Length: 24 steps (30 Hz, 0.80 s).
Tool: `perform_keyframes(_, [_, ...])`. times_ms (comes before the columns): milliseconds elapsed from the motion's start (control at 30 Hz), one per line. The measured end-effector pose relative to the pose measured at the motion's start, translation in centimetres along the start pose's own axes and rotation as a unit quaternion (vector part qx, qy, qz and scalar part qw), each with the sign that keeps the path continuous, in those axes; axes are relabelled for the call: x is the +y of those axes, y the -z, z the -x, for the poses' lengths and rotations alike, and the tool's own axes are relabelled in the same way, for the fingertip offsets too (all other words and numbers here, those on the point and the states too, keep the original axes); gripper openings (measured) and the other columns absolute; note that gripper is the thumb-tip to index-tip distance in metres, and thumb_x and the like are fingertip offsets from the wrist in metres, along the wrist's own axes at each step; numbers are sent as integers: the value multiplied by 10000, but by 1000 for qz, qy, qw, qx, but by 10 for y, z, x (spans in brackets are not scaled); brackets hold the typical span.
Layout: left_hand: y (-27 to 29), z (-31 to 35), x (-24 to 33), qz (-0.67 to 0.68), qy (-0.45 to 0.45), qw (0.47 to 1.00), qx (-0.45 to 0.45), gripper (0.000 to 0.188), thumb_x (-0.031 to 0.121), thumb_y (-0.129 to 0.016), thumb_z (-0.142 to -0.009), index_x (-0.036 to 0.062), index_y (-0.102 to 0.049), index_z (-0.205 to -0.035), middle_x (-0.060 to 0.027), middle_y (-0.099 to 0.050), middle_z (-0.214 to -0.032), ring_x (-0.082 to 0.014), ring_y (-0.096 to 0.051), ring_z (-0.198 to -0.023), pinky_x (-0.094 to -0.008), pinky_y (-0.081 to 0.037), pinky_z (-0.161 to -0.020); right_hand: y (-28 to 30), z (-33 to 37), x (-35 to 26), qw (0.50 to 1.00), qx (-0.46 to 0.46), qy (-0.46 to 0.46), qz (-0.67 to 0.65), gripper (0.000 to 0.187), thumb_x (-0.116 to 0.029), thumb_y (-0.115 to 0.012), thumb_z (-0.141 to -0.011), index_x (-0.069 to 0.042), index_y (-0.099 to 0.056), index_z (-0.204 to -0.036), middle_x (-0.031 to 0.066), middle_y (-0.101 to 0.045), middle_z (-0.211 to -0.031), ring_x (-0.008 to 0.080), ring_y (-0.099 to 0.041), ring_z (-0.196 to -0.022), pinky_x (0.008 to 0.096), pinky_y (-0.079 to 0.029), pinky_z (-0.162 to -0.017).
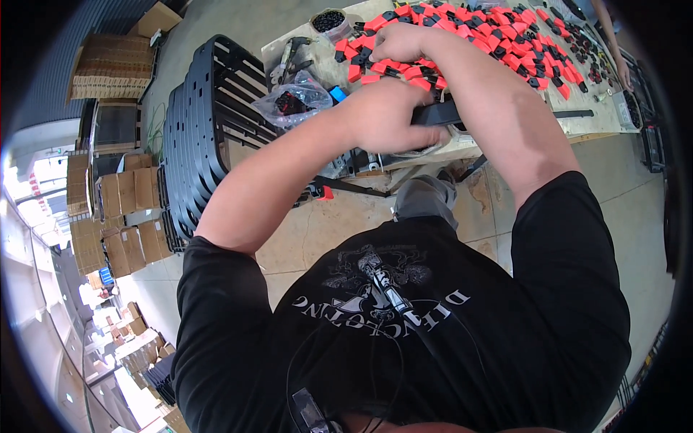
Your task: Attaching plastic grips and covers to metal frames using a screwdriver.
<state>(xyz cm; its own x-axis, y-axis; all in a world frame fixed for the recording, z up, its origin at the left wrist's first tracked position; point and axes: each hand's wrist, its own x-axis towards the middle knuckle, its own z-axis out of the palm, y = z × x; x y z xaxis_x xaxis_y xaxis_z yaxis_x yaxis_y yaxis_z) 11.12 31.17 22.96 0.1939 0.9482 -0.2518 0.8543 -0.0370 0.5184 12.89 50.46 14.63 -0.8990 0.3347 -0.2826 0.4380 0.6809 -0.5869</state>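
My left hand (390, 117) is closed around the end of a black bar (438, 114) at the near edge of the table. The bar passes under my right forearm, and a thin black length shows again on its far side. My right hand (401, 43) reaches over the left part of a pile of red and black plastic pieces (498, 40). Its fingers curl downward and together among the pieces; whatever sits between the fingertips is hidden.
On the worktable (603, 124) are a tub of small black parts (330, 23), a clear plastic bag (292, 105) and a box of dark parts (629, 108). Black slatted racks (198, 108) stand to the left, cardboard boxes (130, 184) beyond. Another person's arm (612, 40) shows at far right.
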Motion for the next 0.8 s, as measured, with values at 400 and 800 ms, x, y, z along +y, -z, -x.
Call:
perform_keyframes(400, [-24, -4, -12, 33, 46, 993, 105, 634, 545, -694, -897, -26, -648, -1168, -217, -715, -919, -367, -707, -878, -444, -554, -789, -10, -12, 3, 1000, 5, 28, 2, 509, -420, -711, -883, 5, -738, -1162, 214, -725, -1185, 323, -693, -1071, 426, -524, -935])
perform_keyframes(800, [-11, 84, -45, 154, 213, 948, 180, 460, 386, -526, -1058, -5, -682, -1243, -155, -724, -1112, -190, -653, -1023, -345, -488, -974, -12, -14, 15, 998, 36, 20, -43, 409, -358, -710, -904, -25, -725, -1140, 120, -697, -846, 213, -602, -643, 386, -468, -580])
